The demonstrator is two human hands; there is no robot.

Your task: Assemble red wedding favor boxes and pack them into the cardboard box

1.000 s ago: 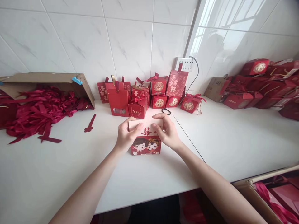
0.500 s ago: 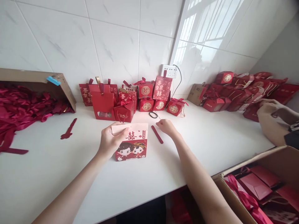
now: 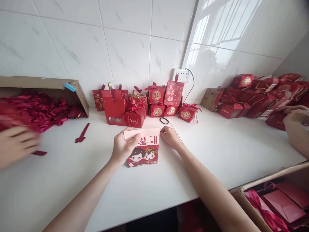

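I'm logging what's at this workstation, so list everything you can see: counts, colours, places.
Double-happiness cartoon box: one, red and white, centre
Cardboard box: one, brown, far left
Ribbons: many, dark red, in that box
Clip: one, blue, box edge
Blossom-ended strap: one, dark red, left
Gift boxes and bags: about a dozen, mostly red, along wall
Band: one, black, before them
Socket panel: one, white, wall
Cable: one, black, beside socket panel
Small carton: one, brown, right
Gift-box pile: many, red, right
Open carton: one, brown, lower right, holding red packages
Table: one, white, beneath
Tiles: several, white, behind
Co-workers' hands: at least two, bare, left and right edges
Own left hand: one, bare, gripping cartoon box
Own right hand: one, bare, beside it
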